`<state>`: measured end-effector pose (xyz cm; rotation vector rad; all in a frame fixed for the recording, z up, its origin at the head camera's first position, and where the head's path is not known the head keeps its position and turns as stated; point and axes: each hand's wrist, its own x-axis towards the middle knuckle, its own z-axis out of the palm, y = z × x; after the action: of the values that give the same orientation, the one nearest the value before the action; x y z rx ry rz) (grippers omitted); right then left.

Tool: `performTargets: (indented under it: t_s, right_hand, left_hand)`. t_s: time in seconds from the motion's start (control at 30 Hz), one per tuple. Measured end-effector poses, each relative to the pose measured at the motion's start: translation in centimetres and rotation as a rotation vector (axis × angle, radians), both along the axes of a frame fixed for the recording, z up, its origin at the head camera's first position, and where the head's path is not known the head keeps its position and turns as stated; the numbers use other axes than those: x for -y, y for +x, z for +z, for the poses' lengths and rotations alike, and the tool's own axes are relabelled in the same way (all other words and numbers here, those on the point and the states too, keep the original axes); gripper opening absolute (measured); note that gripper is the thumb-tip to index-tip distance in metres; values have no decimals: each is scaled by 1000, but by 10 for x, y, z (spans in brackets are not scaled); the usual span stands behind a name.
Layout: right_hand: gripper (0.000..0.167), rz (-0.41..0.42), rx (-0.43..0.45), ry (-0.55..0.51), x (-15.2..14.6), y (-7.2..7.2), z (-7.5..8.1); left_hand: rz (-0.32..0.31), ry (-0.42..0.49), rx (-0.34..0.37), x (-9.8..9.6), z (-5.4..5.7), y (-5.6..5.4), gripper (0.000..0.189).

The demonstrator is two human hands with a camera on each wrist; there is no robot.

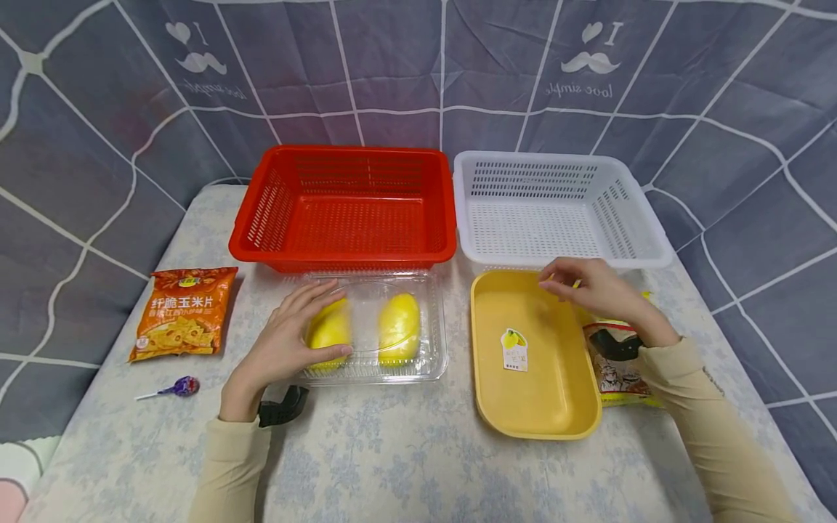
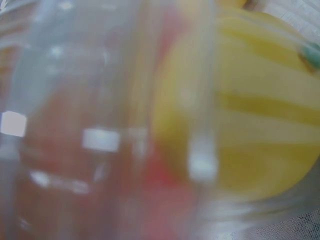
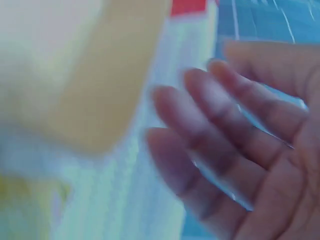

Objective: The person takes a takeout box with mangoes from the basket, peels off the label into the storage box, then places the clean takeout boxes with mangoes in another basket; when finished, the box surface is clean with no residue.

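Note:
A clear plastic box (image 1: 431, 334) holds two yellow fruits (image 1: 399, 330). Over its left part my left hand (image 1: 288, 338) reaches with spread fingers and thumb, overlapping the left fruit. Close up in the left wrist view, blurred clear plastic lies before a yellow fruit (image 2: 265, 115) with darker stripes and a green stalk. My right hand (image 1: 595, 287) hovers at the far right corner of a yellow tray (image 1: 543, 399). In the right wrist view its fingers (image 3: 215, 135) are loosely bent, apart from the tray (image 3: 115, 90), and hold nothing.
Behind stand a red basket (image 1: 340, 250) and a white basket (image 1: 562, 258). An orange snack bag (image 1: 183, 312) and a purple lollipop (image 1: 185, 386) lie at left. The right arm partly covers a yellow-edged packet (image 1: 624, 378). Inside the tray sits a fruit sticker (image 1: 514, 351).

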<state>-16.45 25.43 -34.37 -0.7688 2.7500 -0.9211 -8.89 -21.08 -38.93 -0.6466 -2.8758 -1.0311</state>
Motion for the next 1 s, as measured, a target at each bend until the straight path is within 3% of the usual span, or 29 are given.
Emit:
performTargets:
  t_s: [0.2, 0.37, 0.5, 0.63, 0.73, 0.87, 1.0]
  right_hand:
    - [19, -386, -198, -223, -46, -19, 16]
    - [18, -691, -346, -394, -78, -41, 10]
    - [22, -856, -387, -402, -96, -54, 2]
    - [30, -954, -329, -395, -107, -64, -7]
    - [34, -993, -226, -419, -113, -69, -14]
    - [38, -986, -116, -475, -117, -72, -21]
    - [39, -959, -59, -503, -119, -74, -27]
  left_hand:
    - [0, 3, -5, 0, 0, 0, 82]
    - [2, 9, -2, 0, 0, 0, 82]
    - [2, 6, -4, 0, 0, 1, 82]
    - [-1, 0, -4, 0, 0, 0, 82]
    - [-3, -2, -2, 0, 0, 0, 82]
    - [-2, -1, -6, 0, -1, -1, 82]
    - [-2, 2, -6, 0, -1, 0, 81]
